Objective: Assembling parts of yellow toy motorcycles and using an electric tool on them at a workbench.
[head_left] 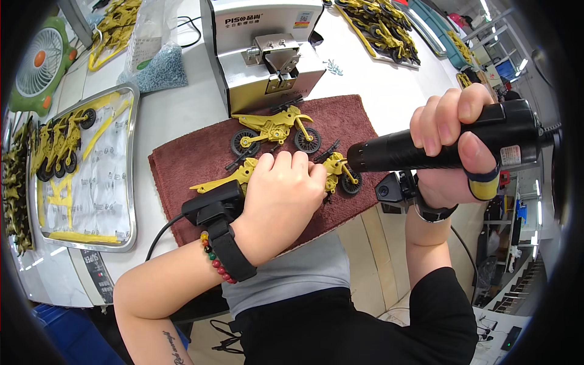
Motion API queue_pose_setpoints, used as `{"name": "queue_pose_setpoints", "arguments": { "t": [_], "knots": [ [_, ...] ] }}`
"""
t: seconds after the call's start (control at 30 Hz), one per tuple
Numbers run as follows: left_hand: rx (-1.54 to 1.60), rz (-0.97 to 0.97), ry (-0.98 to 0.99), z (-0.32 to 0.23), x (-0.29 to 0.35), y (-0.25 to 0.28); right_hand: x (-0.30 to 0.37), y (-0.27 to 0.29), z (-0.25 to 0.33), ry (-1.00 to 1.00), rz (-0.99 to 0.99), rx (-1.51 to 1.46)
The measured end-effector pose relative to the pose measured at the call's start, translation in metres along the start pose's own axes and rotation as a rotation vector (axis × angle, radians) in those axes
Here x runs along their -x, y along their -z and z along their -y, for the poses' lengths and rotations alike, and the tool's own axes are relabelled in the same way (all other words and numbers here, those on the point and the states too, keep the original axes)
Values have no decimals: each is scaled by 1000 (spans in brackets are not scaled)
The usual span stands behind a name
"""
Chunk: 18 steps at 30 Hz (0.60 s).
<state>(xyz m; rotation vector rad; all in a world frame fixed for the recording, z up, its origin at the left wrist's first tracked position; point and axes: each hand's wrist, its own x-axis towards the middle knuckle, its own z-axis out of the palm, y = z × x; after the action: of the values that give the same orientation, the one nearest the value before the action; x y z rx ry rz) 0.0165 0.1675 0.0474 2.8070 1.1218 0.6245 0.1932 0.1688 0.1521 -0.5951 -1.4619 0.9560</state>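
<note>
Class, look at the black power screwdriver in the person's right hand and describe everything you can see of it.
The power screwdriver is a thick, matt black cylinder, plastic by its look, lying nearly level with its tapered nose pointing left at the yellow toy motorcycle under the left hand. The right hand wraps its middle, a yellow and blue guard on the thumb. A small label sits near its wider rear end, where a cable seems to leave. Whether its bit touches the toy cannot be told.

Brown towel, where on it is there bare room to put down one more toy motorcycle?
The brown towel is bare at its left end, between the finished yellow motorcycle and the metal tray. It's crowded under the left hand and the electric screwdriver.
</note>
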Motion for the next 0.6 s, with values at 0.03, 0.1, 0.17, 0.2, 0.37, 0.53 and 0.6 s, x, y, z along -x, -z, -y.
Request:
{"name": "queue_pose_setpoints", "arguments": {
  "t": [0.03,0.1,0.17,0.2,0.37,0.53,0.6],
  "knots": [
    [5,5,2,0,0,0,1,-1,-1,0,0,-2],
    [-1,10,8,0,0,0,2,-5,-4,-1,-45,44],
    [-7,17,17,1,1,-1,2,-1,-3,7,-34,18],
    [1,13,9,0,0,-1,3,3,1,16,-28,4],
    [-8,30,17,1,0,1,3,0,2,-15,15,-28],
    [-4,16,17,0,0,-1,4,-4,-7,-67,23,-6],
    [-1,15,15,0,0,-1,4,-8,-7,-73,0,-20]
  ]
}}
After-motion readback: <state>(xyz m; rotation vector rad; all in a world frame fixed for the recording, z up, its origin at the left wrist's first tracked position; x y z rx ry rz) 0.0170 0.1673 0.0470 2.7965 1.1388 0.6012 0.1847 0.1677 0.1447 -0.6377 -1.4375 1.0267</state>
